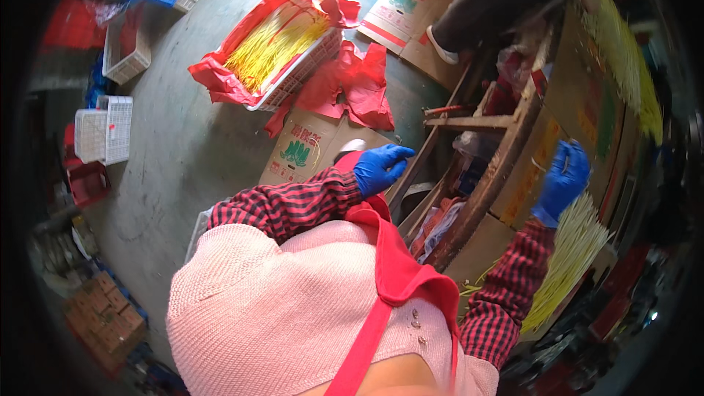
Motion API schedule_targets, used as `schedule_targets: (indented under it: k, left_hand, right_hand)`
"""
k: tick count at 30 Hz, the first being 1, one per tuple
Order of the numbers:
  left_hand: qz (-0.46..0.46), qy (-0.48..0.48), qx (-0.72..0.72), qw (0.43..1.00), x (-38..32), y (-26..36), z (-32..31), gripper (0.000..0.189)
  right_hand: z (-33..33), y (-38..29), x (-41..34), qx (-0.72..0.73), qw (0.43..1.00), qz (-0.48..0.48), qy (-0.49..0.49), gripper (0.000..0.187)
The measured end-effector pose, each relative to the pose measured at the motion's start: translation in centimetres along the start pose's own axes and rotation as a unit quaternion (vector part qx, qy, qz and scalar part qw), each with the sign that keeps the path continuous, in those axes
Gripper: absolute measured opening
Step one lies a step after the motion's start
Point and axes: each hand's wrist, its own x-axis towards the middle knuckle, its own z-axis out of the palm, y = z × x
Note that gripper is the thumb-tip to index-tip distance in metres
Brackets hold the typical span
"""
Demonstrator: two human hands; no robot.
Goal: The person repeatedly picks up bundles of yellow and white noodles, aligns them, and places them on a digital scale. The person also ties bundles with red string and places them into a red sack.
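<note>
My left hand [382, 169], in a blue glove, hovers near the wooden frame of the worktable [484, 214]. Its fingers are loosely bent, and nothing shows in them. On the right, my right hand [564, 179], gloved the same way, is above the cardboard top [531, 176] of the table with its fingers curled. A thin pale stalk [538, 164] shows beside it; whether the hand holds it I cannot tell. Close to my right forearm lies a pile of yellow chives [569, 256], pale at one end and yellow at the other.
A white plastic crate [300, 74] lined with red sheeting [212, 77] holds more yellow chives [275, 47]. Flattened cartons [300, 146] lie on the floor. Another person's leg [489, 5] is beyond the table, near further chives [621, 49]. Crates [113, 129] stand at left.
</note>
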Motion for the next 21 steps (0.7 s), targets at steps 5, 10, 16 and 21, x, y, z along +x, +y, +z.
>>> schedule_targets:
  k: [5,10,16,21]
  left_hand:
    - [-0.098,0.033,-0.032,0.994,0.2,-4.6,-4.9,0.021]
    - [-0.141,0.063,0.001,0.988,-1.1,-10.5,-12.4,0.019]
    - [-0.305,0.240,-0.148,0.910,-2.3,-20.3,-25.3,0.015]
    - [-0.411,0.349,-0.166,0.826,-7.1,-26.4,-33.0,0.019]
  right_hand:
    - [8.6,-11.4,1.0,0.177,0.968,-0.034,-0.173,0.014]
    - [21.1,-22.6,1.9,0.283,0.904,-0.137,-0.291,0.012]
    - [39.6,-41.2,1.9,0.329,0.815,-0.230,-0.417,0.021]
    - [55.1,-56.8,-3.2,0.252,0.719,-0.290,-0.579,0.021]
